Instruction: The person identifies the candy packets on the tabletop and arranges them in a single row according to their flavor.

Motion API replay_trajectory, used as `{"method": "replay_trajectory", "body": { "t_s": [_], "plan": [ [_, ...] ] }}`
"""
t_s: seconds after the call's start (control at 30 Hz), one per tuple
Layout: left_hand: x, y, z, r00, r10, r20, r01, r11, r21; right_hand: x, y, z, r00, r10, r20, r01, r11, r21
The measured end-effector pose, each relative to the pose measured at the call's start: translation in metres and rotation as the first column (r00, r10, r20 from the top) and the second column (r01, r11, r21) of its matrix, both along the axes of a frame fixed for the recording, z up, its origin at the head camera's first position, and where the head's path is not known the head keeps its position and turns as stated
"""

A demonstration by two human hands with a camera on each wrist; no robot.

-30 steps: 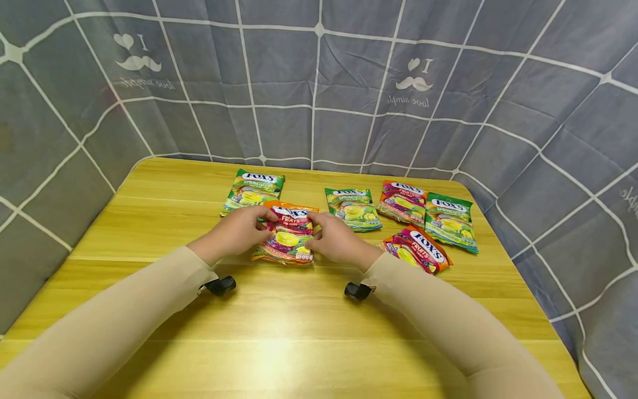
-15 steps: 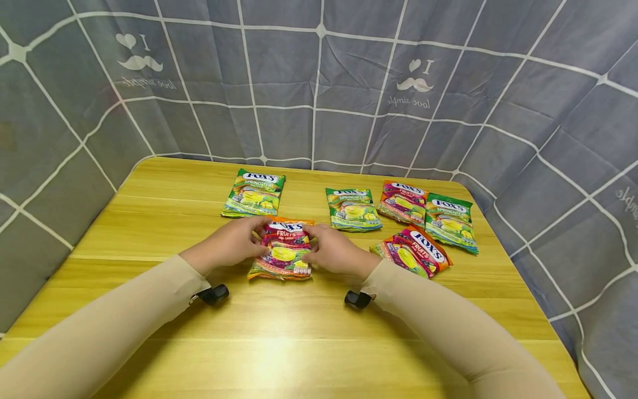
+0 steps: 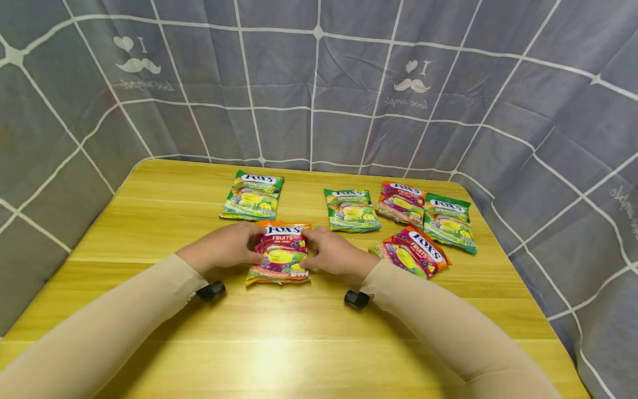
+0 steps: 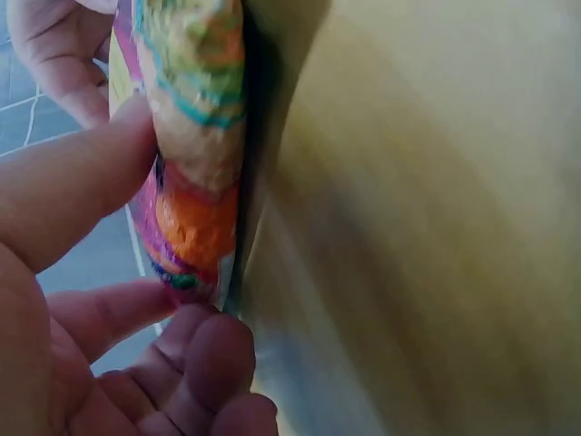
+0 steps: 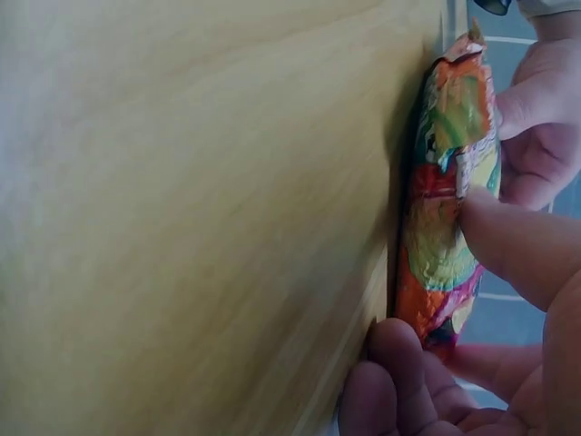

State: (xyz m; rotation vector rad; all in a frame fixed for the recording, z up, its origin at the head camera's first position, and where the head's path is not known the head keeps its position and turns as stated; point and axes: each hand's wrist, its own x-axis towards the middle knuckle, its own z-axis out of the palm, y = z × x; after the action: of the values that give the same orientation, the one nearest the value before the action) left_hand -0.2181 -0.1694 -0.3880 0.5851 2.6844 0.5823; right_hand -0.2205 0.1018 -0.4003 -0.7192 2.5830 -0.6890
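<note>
Between my two hands is a red and orange bag of Fox's Fruits candy [image 3: 280, 256], low over the wooden table. My left hand [image 3: 221, 248] holds its left side, thumb on the front and fingers around the edge. On the opposite side my right hand [image 3: 338, 254] grips it the same way. In the left wrist view the puffed side of the candy bag [image 4: 195, 136] shows under the thumb, with curled fingers at its edge. The right wrist view has the bag [image 5: 445, 236] lying flat against or just above the tabletop; I cannot tell which.
Behind lie green Spring Tea bags, one at left [image 3: 252, 195] and one in the middle [image 3: 351, 210]. At right, a Fruits bag [image 3: 401, 201] and a green bag [image 3: 450, 223] sit side by side, with another Fruits bag [image 3: 412, 252] in front. A grey curtain [image 3: 284, 83] encloses the table.
Both hands have drawn the Fruits candy bag toward me and slightly left, off the corner of the left green bag. The other bags stay where they were.
</note>
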Motion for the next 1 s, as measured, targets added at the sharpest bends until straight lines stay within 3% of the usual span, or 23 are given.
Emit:
{"method": "replay_trajectory", "body": {
  "t_s": [0.3, 1.0],
  "plan": [
    [-0.0071, -0.0030, 0.0017, 0.999, -0.016, 0.052, 0.020, 0.996, -0.083, -0.0036, -0.0008, -0.0053, 1.000, 0.003, 0.007, -0.003, 0.999, 0.043],
    [-0.0083, -0.0015, -0.0031, 0.994, 0.023, 0.109, -0.018, 0.999, -0.047, 0.0006, -0.0024, -0.0057, 0.999, 0.037, -0.013, -0.036, 0.995, 0.093]
  ]
}}
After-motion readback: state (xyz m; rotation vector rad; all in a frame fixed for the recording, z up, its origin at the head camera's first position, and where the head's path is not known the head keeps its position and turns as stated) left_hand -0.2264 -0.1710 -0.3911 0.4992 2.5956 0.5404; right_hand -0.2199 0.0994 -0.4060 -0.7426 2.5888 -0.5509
